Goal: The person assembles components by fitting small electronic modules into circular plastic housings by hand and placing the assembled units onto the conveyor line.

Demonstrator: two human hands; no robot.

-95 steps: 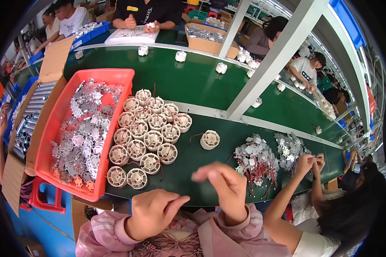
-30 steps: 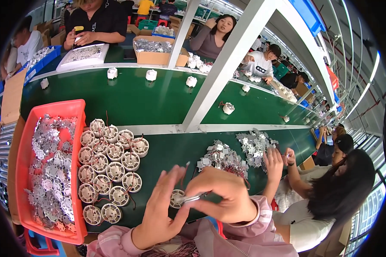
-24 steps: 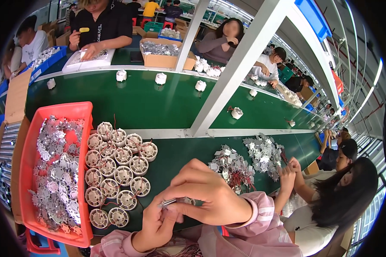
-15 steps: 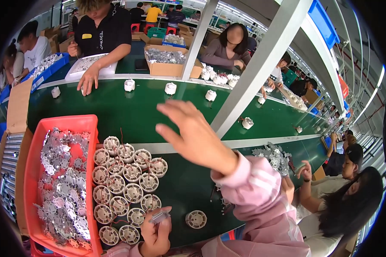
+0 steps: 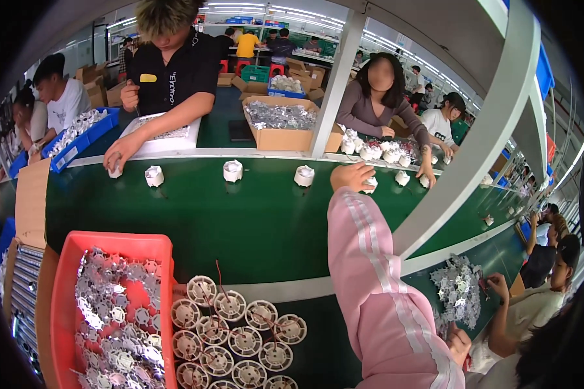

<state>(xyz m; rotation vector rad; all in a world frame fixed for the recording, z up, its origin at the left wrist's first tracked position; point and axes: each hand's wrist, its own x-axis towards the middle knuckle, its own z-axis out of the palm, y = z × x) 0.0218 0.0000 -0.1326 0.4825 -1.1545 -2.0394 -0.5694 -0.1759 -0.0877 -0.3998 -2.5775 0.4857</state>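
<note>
A red bin [image 5: 167, 305] of metal plates and a cluster of housings [image 5: 245, 341] fill the near left; a rail [image 5: 292, 289] divides them from the green belt [image 5: 253, 227]. A slanted post [image 5: 461, 185] stands just right of the outstretched pink sleeve [image 5: 376, 272]. The white cup [image 5: 370, 186] is at the belt's far side, under the right hand's [image 5: 352, 176] fingertips; whether they grip it or have released it, I cannot tell. The left hand is out of view.

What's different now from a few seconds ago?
The right hand has reached forward across the green belt to a white part. The left hand, earlier holding a silver piece, is out of view. The red tray still sits beside the round housings.
</note>
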